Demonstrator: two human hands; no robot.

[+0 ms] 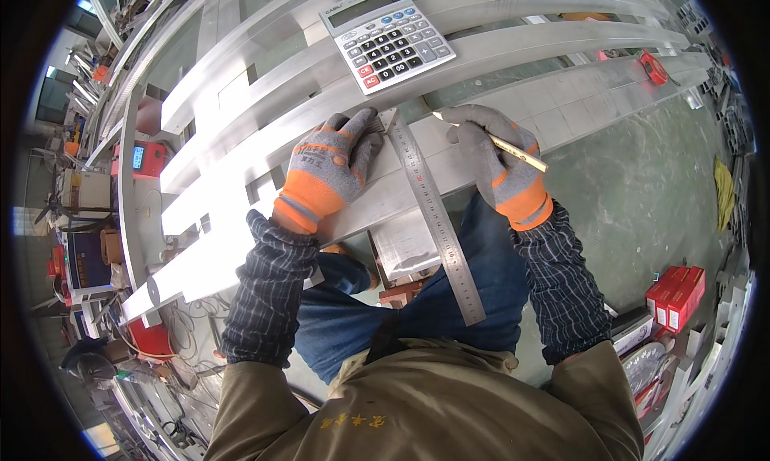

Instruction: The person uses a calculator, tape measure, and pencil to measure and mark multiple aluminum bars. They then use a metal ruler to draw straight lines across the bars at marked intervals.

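My left hand (327,166), in a grey and orange work glove, presses the head of a steel try square (437,220) against an aluminium bar (449,154) in front of me. The square's graduated blade slants over the bar and sticks out toward my lap. Closed round a yellow pencil (521,154), my right hand (496,152) wears a matching glove. The pencil's tip points left, near the bar's far edge, a short way right of the square's head. Beyond my hands a grey calculator (387,40) lies across the bars.
Several long aluminium bars (529,48) run side by side ahead. A red tape measure (654,69) rests at the far right. Red boxes (676,296) and a round saw blade (642,369) lie at the lower right. Cables (192,333) tangle on the floor at left.
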